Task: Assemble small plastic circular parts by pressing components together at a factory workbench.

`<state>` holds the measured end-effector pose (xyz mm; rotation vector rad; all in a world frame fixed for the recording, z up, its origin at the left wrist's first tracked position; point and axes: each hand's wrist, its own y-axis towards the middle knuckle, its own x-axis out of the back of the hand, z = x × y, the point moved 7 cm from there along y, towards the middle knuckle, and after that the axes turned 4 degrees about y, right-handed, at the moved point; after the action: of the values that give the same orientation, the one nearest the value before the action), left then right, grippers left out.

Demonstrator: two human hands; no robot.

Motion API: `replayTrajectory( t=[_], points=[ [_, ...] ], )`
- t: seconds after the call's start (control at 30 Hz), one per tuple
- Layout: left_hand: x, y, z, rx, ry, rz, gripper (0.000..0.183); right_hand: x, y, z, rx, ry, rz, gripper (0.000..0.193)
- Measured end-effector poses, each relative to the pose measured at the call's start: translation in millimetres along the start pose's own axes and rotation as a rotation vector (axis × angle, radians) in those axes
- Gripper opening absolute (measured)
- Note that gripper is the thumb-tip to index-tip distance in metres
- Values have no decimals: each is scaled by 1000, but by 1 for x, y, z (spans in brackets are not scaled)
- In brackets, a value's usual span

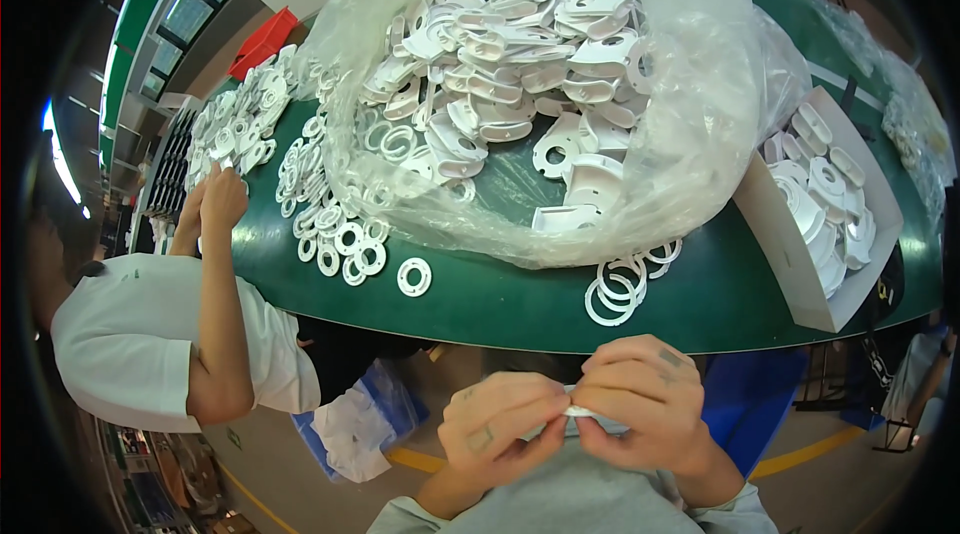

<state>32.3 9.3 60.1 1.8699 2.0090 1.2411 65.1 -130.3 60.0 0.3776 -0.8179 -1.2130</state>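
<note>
Just past the table's near edge, in front of my body, my left hand [500,422] and my right hand [648,402] meet over one small white plastic part [577,412]. Thumbs and fingertips of both hands pinch it from either side. The part shows edge-on as a thin white strip; my fingers cover most of it, so its full shape cannot be made out. Beyond my right hand, several thin white rings [589,304] overlap on the green table [500,319]. A single wider flat white ring [402,277] lies apart, farther left.
A large clear plastic bag [700,169] heaped with white plastic parts [500,39] fills the table's middle. Loose rings [328,219] spread along its left. At right stands an open cardboard box [785,259] of white parts. A co-worker's hands [222,199] work far left, near a red bin [262,42].
</note>
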Motion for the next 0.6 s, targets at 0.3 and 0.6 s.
replayTrajectory(
  t=[0.3,0.6],
  points=[
    [7,-4,-20,-202,-26,-36,29,4,-6,17,110,55,14,21],
    [-28,-15,66,760,-677,-55,31,-42,-51,-53,-1018,1085,-46,37]
  ],
)
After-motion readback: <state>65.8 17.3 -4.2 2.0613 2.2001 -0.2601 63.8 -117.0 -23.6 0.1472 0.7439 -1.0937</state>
